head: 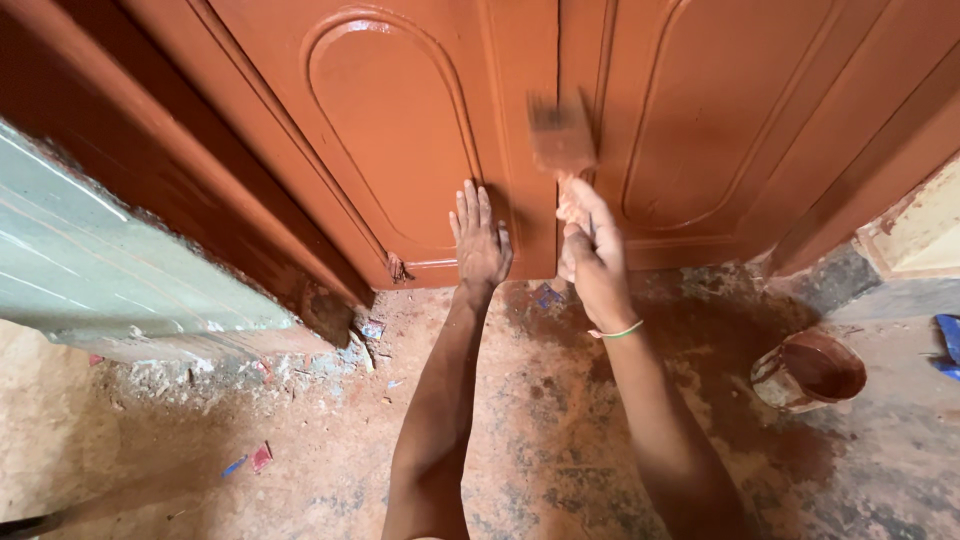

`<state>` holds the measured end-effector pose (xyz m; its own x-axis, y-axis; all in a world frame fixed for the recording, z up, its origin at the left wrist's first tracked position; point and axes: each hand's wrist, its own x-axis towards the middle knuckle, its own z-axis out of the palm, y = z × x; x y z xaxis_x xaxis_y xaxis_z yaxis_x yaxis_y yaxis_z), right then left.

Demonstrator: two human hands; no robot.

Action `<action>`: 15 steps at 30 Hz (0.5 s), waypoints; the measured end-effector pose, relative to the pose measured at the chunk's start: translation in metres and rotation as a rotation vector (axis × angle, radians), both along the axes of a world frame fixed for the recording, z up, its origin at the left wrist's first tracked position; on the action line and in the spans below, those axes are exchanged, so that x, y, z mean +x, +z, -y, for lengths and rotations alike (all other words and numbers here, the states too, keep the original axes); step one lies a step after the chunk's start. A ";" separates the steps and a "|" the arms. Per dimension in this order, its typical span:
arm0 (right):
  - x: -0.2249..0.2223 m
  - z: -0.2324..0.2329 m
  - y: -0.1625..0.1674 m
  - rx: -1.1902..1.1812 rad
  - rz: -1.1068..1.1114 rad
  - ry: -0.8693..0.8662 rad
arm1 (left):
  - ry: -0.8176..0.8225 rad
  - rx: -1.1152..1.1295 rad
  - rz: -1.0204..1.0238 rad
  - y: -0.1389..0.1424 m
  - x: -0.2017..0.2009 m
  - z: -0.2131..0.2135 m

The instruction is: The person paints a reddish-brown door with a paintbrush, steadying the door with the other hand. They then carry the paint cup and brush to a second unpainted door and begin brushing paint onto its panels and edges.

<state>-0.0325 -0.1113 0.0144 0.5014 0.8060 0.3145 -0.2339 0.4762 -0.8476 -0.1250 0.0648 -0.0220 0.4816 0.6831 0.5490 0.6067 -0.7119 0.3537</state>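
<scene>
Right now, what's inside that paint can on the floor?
The paint can holds reddish-brown paint, matching the door. Depth and the can's bottom are hidden by the paint.

Both bare arms are extended forward: left hand (pixel 479 240) is held flat, palm down with fingers spread, right hand (pixel 592 255) is clenched in a grip, green band worn at its wrist.

Soft even daylight, faint glare on the door panel (pixel 385 110), brush (pixel 560 140) motion-blurred (bristles smeared), wide-angle bending at edges
</scene>
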 end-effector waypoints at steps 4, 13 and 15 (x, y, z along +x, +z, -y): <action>0.002 -0.002 -0.017 0.405 -0.109 0.238 | -0.040 0.063 0.074 -0.003 -0.001 0.001; -0.002 -0.013 -0.076 -0.483 0.321 -0.147 | -0.028 -0.005 0.083 -0.002 0.010 0.008; -0.002 -0.011 -0.077 -0.665 0.249 -0.071 | -0.029 0.015 0.061 -0.003 0.009 0.008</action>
